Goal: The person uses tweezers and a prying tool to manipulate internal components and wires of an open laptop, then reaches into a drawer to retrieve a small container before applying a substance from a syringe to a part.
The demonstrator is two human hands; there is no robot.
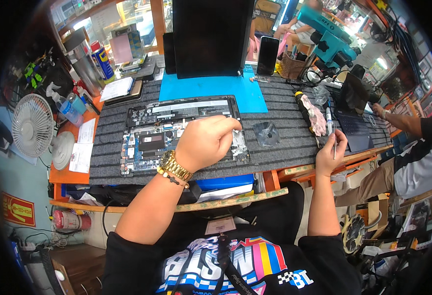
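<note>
An opened laptop [133, 147], its circuit boards and inner parts bared, lies on a grey ribbed mat. My left hand [207, 138] is curled closed above the laptop's right half, covering some parts; whatever its fingertips grip is hidden. My right hand [332, 151] pinches thin metal tweezers [335, 137] at the bench's front edge, right of the laptop. Between the laptop and that hand lies a small dark plastic bag [266, 133]. Beyond it are a screwdriver with a yellow cap [300, 100] and a crumpled pink cloth [317, 123].
A dark monitor [206, 37] and upright phone [267, 54] stand behind a blue mat [248, 101]. Spray cans [100, 61], bottles [68, 105] and a fan [28, 125] crowd the left. A microscope [331, 46] stands back right. A co-worker's arm [402, 123] reaches toward another laptop [351, 130].
</note>
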